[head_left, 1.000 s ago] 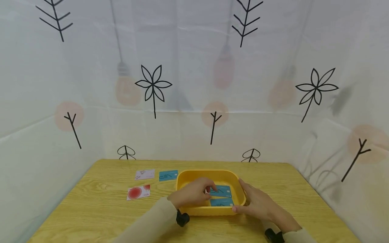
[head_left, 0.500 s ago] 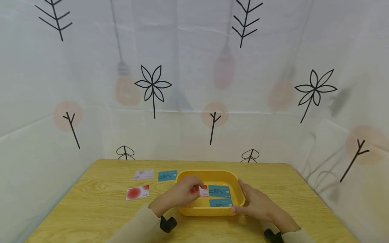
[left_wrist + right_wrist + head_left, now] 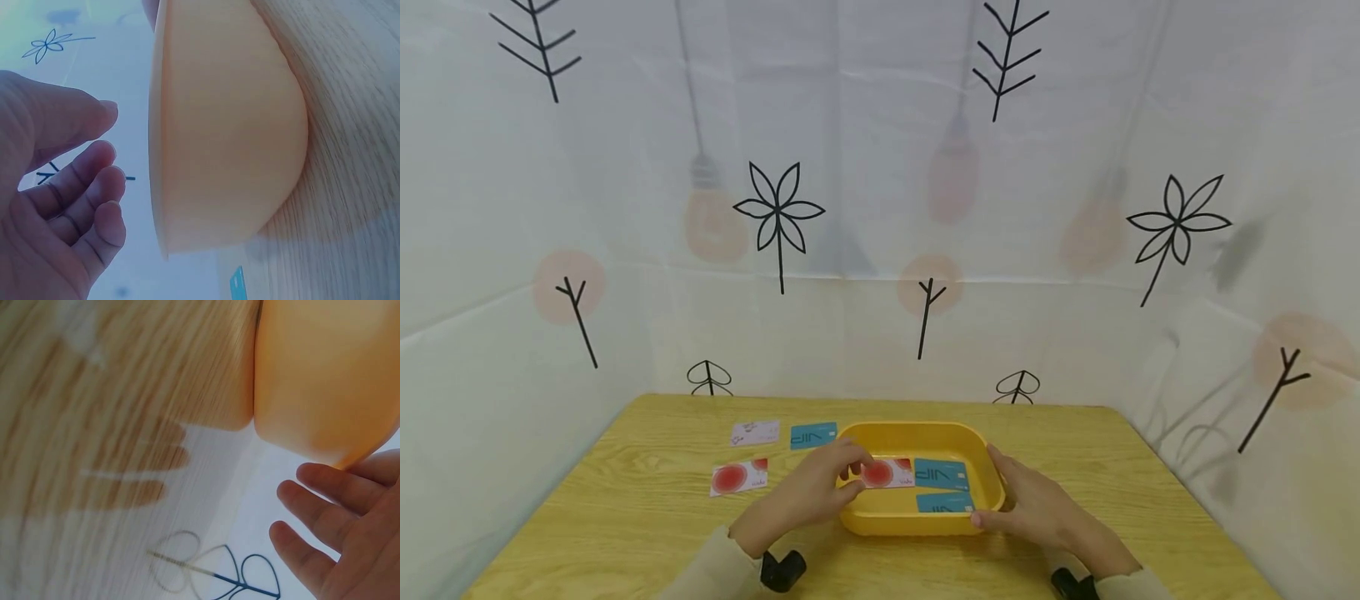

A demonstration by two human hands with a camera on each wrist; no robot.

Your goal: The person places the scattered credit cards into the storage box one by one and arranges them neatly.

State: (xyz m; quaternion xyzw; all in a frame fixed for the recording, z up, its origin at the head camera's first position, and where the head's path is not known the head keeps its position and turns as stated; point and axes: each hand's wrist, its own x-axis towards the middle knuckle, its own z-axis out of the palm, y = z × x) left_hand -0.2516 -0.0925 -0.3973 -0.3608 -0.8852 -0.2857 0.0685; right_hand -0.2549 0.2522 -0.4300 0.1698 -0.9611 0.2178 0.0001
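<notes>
A yellow plastic basin (image 3: 925, 523) stands on the table. Inside it lie a red-and-white card (image 3: 887, 473) and two blue VIP cards, one behind (image 3: 942, 474) and one nearer (image 3: 946, 502). My left hand (image 3: 812, 492) hovers at the basin's left rim, fingers loosely bent with nothing between them; the left wrist view shows the hand (image 3: 69, 169) apart from the outer wall (image 3: 231, 131). My right hand (image 3: 1045, 504) holds the basin's right front corner, thumb at the front rim and fingers along the right side. In the right wrist view some fingers (image 3: 312, 512) stick out past the wall.
Left of the basin lie a pale card with a floral print (image 3: 756, 432), a blue VIP card (image 3: 813, 435) close to the rim, and another red-and-white card (image 3: 739, 477). A white patterned cloth (image 3: 865, 333) hangs behind the wooden table (image 3: 625, 517).
My left hand has moved left, from over the blue cards to the basin's left rim, uncovering the red-and-white card inside. My right hand has stayed at the corner.
</notes>
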